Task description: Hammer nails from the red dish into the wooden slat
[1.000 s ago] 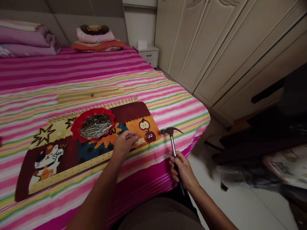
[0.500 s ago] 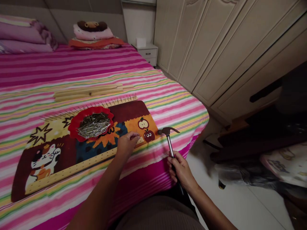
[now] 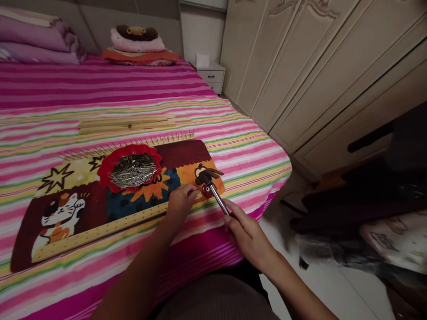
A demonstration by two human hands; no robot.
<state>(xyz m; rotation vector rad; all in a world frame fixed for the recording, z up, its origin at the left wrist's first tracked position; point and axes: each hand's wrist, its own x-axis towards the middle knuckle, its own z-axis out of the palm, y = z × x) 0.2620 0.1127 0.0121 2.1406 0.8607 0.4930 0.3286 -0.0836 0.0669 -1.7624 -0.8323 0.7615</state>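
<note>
My right hand [image 3: 248,231] grips a claw hammer [image 3: 218,198] by its handle, the head raised close to my left fingertips. My left hand [image 3: 182,202] is pinched at the right end of a wooden strip [image 3: 110,229] dotted with small holes; what the fingers hold is too small to make out. The strip lies along the near edge of a patterned mat [image 3: 93,215]. A red scalloped bowl [image 3: 105,171] full of loose nails [image 3: 135,171] stands on the mat. Along the mat's far edge, another strip [image 3: 173,139] bears a row of upright nails.
Several bare wooden strips [image 3: 128,124] lie farther back on the striped bedspread [image 3: 247,146]. Folded bedding [image 3: 140,51] sits at the head of the bed. A white nightstand [image 3: 211,75] and a wardrobe [image 3: 276,66] stand beyond the bed's right side.
My right hand has brought the hammer left, so its head is now close to my left fingertips. The left hand stays pinched at the strip's end. The view has shifted slightly.
</note>
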